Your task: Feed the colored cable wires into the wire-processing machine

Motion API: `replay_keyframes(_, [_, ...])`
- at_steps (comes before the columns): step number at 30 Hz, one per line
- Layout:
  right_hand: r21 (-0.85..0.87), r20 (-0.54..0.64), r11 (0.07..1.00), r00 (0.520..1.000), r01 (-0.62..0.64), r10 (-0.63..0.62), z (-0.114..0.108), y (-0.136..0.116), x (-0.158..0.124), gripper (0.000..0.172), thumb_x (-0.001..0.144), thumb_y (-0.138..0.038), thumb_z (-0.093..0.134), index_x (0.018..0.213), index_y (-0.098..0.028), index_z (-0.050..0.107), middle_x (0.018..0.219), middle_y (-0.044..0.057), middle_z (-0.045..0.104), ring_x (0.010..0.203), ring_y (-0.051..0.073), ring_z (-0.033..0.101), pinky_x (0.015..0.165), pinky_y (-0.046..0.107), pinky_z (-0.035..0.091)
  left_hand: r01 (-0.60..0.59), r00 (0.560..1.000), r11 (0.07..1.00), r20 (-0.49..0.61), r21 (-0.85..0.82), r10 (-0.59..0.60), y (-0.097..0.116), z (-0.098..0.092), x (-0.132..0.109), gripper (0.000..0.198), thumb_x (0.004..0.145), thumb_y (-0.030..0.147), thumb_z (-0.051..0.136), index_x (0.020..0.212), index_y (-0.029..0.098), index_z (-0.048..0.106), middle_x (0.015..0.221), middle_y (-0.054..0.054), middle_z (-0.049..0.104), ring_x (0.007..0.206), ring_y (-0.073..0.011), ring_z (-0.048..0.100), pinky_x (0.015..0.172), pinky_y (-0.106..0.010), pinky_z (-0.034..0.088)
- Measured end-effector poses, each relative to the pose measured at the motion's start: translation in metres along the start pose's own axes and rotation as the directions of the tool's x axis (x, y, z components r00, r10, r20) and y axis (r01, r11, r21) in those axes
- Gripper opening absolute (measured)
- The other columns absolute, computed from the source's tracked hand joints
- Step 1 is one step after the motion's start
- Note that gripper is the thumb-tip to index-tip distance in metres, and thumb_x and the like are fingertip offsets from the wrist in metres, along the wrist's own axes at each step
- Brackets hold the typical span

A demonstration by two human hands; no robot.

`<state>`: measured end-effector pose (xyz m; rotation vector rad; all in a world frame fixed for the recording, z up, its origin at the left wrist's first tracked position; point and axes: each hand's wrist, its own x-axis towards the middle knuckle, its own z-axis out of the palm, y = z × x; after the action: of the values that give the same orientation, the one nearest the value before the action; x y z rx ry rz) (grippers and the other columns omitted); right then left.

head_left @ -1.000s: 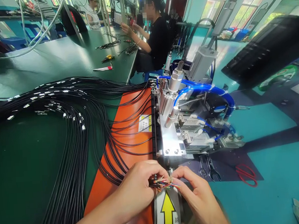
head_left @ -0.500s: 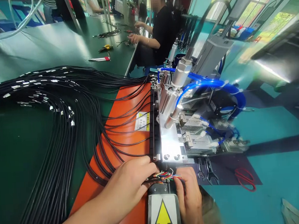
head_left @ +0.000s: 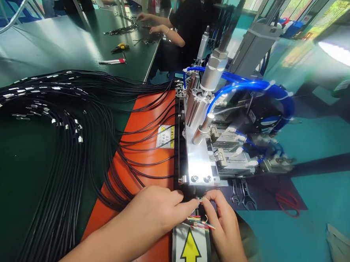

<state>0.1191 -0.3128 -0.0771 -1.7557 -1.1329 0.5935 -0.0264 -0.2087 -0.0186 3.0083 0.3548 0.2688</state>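
Colored wires [head_left: 200,222] held in a pinch.
The right hand [head_left: 224,227] gripped them, fingers closed; the left hand [head_left: 150,211] touched them, its grip unclear, beside the pneumatic machine [head_left: 197,163].

green workbench [head_left: 54,47] | orange mat [head_left: 150,108] | black cables [head_left: 54,154] | yellow pliers [head_left: 120,47] | red-handled tool [head_left: 112,61]

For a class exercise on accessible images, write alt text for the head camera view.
A person's left hand and right hand work at thin multicoloured wires in front of a pneumatic machine with blue air tubing. Long black cables fan across an orange mat on a green workbench, with a co-worker seated beyond.
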Motion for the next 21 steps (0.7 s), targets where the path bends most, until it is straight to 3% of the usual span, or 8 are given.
replay_keyframes(4, [0.037,0.001,0.995,0.996,-0.088,0.088,-0.001,-0.006,0.001,0.017,0.086,-0.029,0.043,0.072,-0.021,0.049,0.067,-0.002,0.050,0.065,0.014,0.047,0.059,0.024,0.035,-0.012,0.998,0.996,0.060,0.094,0.007,0.002,0.000,0.002,0.035,0.086,0.005,0.035,0.110,0.023,0.054,0.056,0.002,0.053,0.044,-0.0144,0.047,0.040,-0.027,0.021])
replay_keyframes(11, [0.020,0.156,0.996,0.985,-0.083,0.079,-0.007,-0.002,0.007,0.020,0.087,-0.031,0.040,0.071,-0.021,0.046,0.066,-0.002,0.047,0.062,0.014,0.047,0.056,0.023,0.036,-0.063,0.993,0.992,0.111,0.112,0.050,0.000,-0.007,0.005,0.039,0.083,0.005,0.037,0.116,0.022,0.050,0.056,0.004,0.051,0.043,-0.0142,0.047,0.037,-0.026,0.021])
replay_keyframes(17, [0.029,-0.049,0.994,0.994,0.101,-0.099,0.001,0.000,-0.001,0.017,0.089,-0.021,0.037,0.074,-0.021,0.044,0.074,0.000,0.049,0.072,0.015,0.046,0.067,0.026,0.037,-0.095,0.990,0.989,0.117,0.114,0.082,0.000,-0.009,0.001,0.043,0.082,0.003,0.039,0.121,0.020,0.046,0.062,0.003,0.053,0.048,-0.0139,0.049,0.040,-0.025,0.028])
replay_keyframes(21, [-0.012,0.003,0.987,0.988,0.157,-0.157,0.001,0.003,-0.002,0.014,0.089,-0.019,0.038,0.076,-0.021,0.044,0.074,0.000,0.049,0.072,0.015,0.047,0.066,0.025,0.037,-0.117,0.990,0.986,0.090,0.115,0.107,-0.002,-0.005,0.000,0.043,0.082,0.002,0.037,0.120,0.019,0.046,0.059,0.004,0.051,0.045,-0.0138,0.047,0.039,-0.026,0.026])
